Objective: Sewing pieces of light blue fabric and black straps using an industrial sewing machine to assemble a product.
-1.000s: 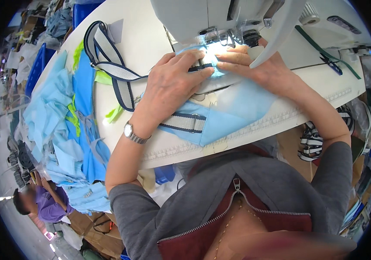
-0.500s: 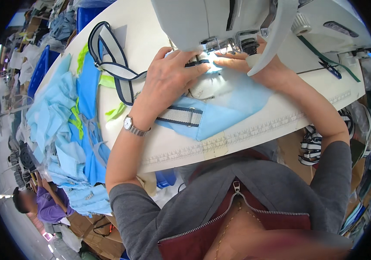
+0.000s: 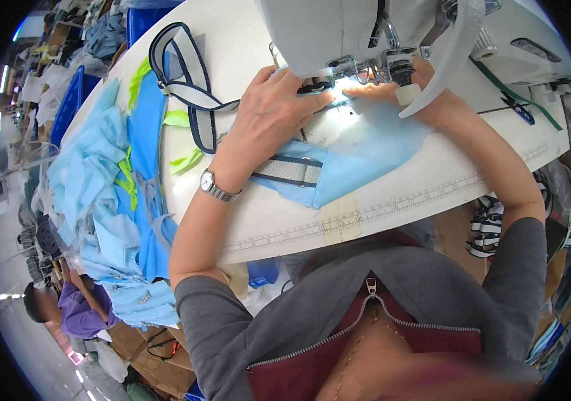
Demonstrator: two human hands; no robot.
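Note:
My left hand (image 3: 269, 110) is closed on a white webbing strap (image 3: 200, 100) with navy edges, thumb and forefinger around its end beside the lit needle area. From there the strap loops away to the left on the table. Opposite, my right hand (image 3: 409, 93) has its fingers stretched out on light blue fabric (image 3: 372, 150), partly hidden behind the white sewing machine (image 3: 329, 37). Below my left hand, the fabric bears a shorter piece of webbing (image 3: 290, 170) with a metal slider. The exact stitching spot is blurred by glare.
Light blue cloth pieces (image 3: 98, 180) pile at the table's left, with bright green strips (image 3: 184, 162) nearby. A ruler scale (image 3: 392, 204) runs along the near table edge (image 3: 285, 252). Small dark blue snips (image 3: 519, 112) lie at right beside a green strip. Another person (image 3: 82, 307) is at far left.
The whole view has shifted slightly, moving the scene right and a little upward at the machine. Both hands stay by the needle; the strap end shows less between my left fingers.

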